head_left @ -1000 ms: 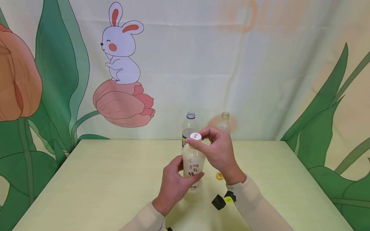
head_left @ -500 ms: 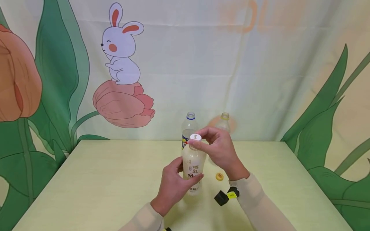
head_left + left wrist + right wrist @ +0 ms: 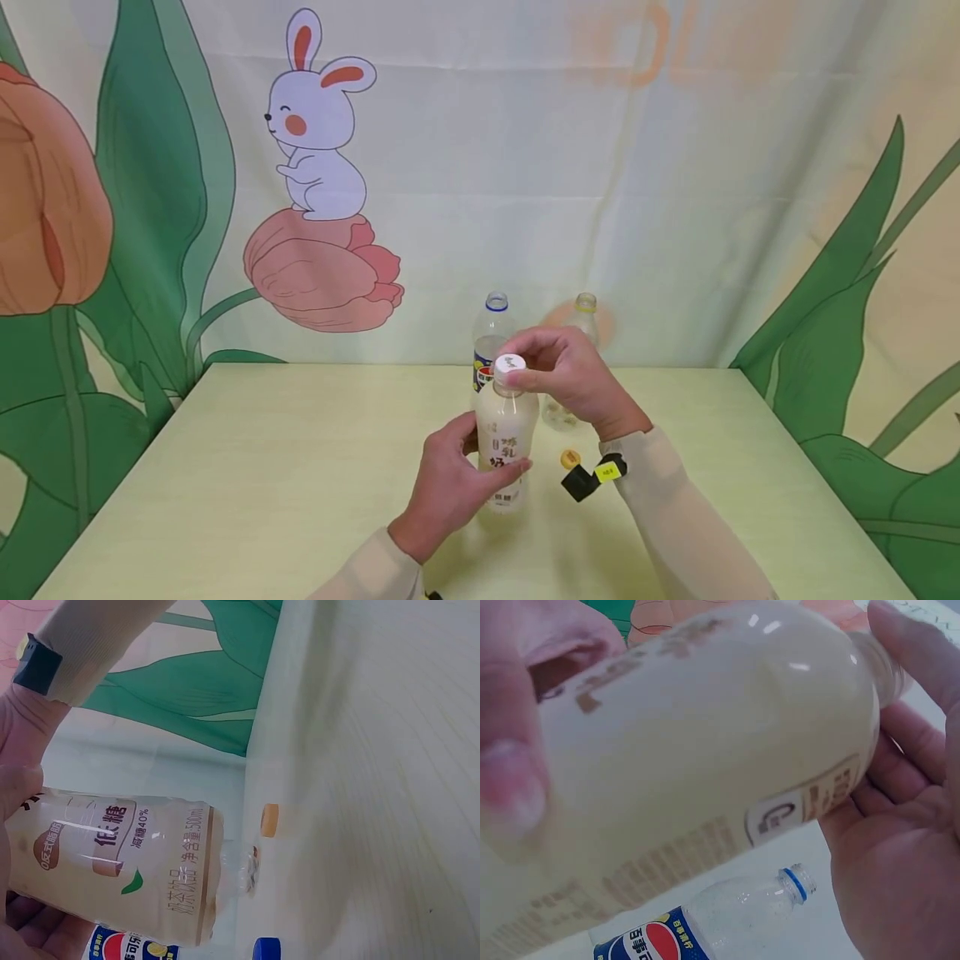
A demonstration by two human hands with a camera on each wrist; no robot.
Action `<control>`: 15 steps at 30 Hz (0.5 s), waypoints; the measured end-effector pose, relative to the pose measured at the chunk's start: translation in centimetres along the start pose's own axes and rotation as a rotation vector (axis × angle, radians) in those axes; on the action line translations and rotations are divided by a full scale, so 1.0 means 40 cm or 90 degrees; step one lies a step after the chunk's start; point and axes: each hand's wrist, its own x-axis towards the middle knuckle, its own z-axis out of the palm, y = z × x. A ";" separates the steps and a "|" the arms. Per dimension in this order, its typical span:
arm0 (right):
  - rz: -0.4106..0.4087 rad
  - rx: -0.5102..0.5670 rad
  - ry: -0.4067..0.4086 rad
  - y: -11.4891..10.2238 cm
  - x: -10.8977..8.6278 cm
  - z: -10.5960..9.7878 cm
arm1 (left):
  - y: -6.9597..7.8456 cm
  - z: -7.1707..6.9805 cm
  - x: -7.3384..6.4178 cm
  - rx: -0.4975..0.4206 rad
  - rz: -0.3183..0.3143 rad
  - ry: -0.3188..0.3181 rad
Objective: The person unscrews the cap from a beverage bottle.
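A milk-tea bottle (image 3: 507, 425) with pale contents and a white cap (image 3: 510, 363) stands roughly upright between the hands. My left hand (image 3: 457, 479) grips its lower body, thumb across the front. Up at the neck, the thumb and a finger of my right hand (image 3: 573, 375) pinch the cap's sides. In the left wrist view the milk-tea bottle's base (image 3: 210, 877) appears raised off the table. From the right wrist, the bottle (image 3: 705, 750) fills much of the picture, and the right fingers hide most of its cap.
Behind the hands stand an uncapped Pepsi bottle (image 3: 491, 342) with a blue neck ring and an uncapped clear bottle (image 3: 585, 312) with a yellow ring. A yellow cap (image 3: 571, 458) lies on the table (image 3: 300, 467). The left wrist view also has a blue cap (image 3: 267, 949).
The milk-tea bottle has come down slightly, still in my left hand. My right wrist has turned and shifted up and outward while its fingers stay at the white cap, whose top marking has rotated.
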 end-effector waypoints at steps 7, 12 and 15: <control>0.000 0.050 -0.049 0.015 0.009 -0.017 | -0.002 0.000 0.000 0.008 -0.003 0.001; 0.008 -0.020 0.061 0.011 0.000 0.010 | -0.005 0.000 0.003 0.024 -0.025 0.028; -0.003 -0.055 0.140 0.004 -0.009 0.037 | -0.007 0.001 0.005 0.034 -0.040 0.037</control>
